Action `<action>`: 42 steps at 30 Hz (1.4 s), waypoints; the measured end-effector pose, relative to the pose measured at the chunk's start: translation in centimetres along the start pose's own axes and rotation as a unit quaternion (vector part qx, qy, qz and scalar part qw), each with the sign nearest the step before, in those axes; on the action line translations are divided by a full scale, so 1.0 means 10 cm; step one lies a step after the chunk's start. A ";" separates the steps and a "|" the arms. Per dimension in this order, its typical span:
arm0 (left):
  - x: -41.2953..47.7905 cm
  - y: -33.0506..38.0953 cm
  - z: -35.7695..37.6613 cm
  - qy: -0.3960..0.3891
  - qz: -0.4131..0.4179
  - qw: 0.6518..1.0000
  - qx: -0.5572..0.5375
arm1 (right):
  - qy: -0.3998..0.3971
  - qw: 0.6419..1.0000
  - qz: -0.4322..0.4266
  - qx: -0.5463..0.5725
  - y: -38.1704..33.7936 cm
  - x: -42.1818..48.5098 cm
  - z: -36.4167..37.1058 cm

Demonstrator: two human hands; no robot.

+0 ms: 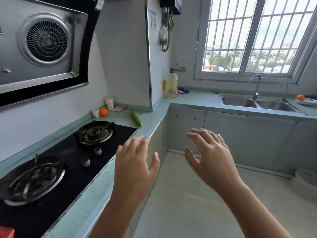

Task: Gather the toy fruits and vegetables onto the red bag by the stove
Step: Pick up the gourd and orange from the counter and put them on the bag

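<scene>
Left hand (135, 162) and right hand (208, 157) both loose, fingers spread, holding nothing, raised side by side, apart. Left hand is over the counter (96, 191) front edge, just right of the stove (72, 152); right hand is over the floor. Past the stove's far burner, a green gourd (136, 117) lies on the counter near the front edge. Orange (103, 112) sits back by the wall, just beside a small cup (95, 112), with a taller cup (109, 102) behind. Pink-red packet (118, 108) lies flat between cups and gourd; cannot tell if it is the bag. Red thing (6, 232) at the bottom-left corner, by the stove's near end, mostly cut off. Far corner: oil bottle (171, 86), blue cloth (183, 91) with something orange on it, unclear. Second orange (300, 97) on a plate (308, 101) right of the sink (240, 101). Hood (42, 45) above the stove.
</scene>
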State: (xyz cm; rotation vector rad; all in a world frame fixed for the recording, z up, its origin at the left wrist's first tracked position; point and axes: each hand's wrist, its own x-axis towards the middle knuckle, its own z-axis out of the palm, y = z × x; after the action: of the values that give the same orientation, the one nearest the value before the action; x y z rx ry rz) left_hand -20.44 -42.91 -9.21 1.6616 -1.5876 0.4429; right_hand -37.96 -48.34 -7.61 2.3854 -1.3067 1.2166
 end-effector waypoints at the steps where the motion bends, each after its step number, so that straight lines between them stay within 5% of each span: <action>1: 0.07 -0.08 0.12 -0.001 -0.005 1.000 0.001 | -0.005 1.000 0.007 -0.003 0.08 0.06 0.13; 15: 1.50 -1.39 1.65 -0.008 -0.079 0.997 -0.009 | -0.056 0.998 -0.005 0.007 0.57 1.63 1.90; 33: 2.87 -1.54 3.55 -0.093 -0.076 0.991 0.057 | -0.091 0.994 -0.028 0.058 2.12 3.01 3.33; 42: 3.31 -1.82 4.27 -0.081 -0.153 0.977 0.122 | -0.148 0.982 -0.030 0.118 2.76 3.65 4.14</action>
State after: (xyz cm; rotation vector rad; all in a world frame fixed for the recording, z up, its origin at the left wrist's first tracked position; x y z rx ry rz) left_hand -8.88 -98.09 -17.98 2.1376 -1.3981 0.3576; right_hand -24.67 -108.19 -14.68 2.8433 -1.2107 1.0862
